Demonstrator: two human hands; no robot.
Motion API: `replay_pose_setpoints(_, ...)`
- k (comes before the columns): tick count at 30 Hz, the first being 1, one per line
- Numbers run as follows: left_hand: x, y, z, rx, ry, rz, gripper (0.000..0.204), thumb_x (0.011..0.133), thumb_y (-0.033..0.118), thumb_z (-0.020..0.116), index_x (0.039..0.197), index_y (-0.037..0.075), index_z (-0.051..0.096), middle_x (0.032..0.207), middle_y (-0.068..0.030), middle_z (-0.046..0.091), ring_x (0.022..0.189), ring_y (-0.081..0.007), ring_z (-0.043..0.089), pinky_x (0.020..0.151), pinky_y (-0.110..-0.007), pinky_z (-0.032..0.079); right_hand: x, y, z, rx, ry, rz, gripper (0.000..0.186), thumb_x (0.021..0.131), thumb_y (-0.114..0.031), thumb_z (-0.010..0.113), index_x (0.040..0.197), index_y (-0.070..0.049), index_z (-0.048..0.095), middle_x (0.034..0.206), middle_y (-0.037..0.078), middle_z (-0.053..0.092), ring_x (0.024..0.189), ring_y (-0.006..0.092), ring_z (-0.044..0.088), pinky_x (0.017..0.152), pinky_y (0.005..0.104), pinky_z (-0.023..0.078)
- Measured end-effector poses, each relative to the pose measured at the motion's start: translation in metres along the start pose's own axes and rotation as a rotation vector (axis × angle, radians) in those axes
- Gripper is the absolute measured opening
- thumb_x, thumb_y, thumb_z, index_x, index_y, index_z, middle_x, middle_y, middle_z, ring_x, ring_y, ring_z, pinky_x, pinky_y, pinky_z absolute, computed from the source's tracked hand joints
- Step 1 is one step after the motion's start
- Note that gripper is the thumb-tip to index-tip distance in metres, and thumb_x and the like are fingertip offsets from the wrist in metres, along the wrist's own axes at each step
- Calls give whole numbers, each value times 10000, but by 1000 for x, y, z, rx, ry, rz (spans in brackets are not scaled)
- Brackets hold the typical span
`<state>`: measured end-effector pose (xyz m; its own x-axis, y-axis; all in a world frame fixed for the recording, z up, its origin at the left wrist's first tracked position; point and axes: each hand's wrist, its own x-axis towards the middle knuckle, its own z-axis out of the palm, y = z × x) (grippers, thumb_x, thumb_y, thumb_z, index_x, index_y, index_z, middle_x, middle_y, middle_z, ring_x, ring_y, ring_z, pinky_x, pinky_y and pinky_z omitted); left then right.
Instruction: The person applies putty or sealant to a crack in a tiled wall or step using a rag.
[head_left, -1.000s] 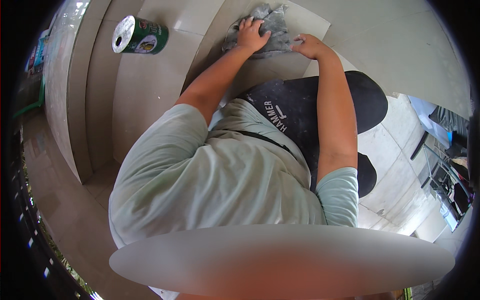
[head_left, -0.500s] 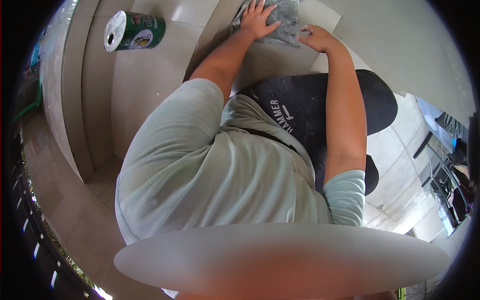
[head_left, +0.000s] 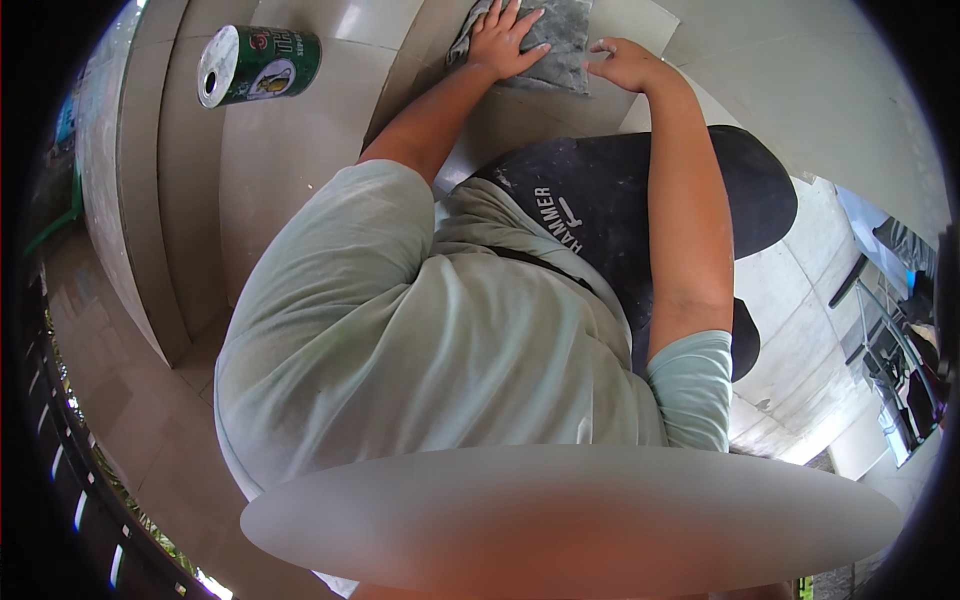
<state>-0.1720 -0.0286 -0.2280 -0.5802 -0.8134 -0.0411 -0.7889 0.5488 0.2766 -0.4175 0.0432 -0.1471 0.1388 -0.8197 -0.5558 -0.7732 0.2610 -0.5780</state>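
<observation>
My left hand (head_left: 507, 42) lies flat with its fingers spread on a folded, dusty grey cloth (head_left: 563, 55). The cloth rests on a pale tiled surface at the top of the view, and part of its far side is cut off by the picture's edge. Close to its right edge is my right hand (head_left: 628, 66), thumb and forefinger apart, with nothing visible between them. Whether those fingertips touch the cloth I cannot tell.
A green metal can (head_left: 262, 68) with a hole in its white end lies on the tiled step (head_left: 275, 170) at left. Step edges run along the left side. At right, a metal-framed item (head_left: 885, 330) and other clutter stand on the tiled floor (head_left: 790, 330).
Both hands and the cloth appear slightly farther up and left in the view, as does the can. The left hand stays spread on the cloth, and the right hand keeps near its edge.
</observation>
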Motion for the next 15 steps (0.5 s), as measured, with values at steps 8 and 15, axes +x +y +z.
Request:
replay_pose_setpoints(8,-54,0,26,40,228,131,714,844,662,557,1464,326,443,1607,-121,246,1460,-392,230,1149,-563,222,5,4,-3,-71,6,-29,644,874,-430,683,1363,-37,540,1260,252,616,1157,336,612,978,392,474)
replay_pose_setpoints(15,-129,22,16,1,124,180,735,836,647,590,1463,292,450,1604,-141,246,1450,-425,241,1132,-577,243,3,10,2,-58,-32,5,644,859,-475,657,1332,-47,570,1363,200,561,1275,348,526,1051,429,419)
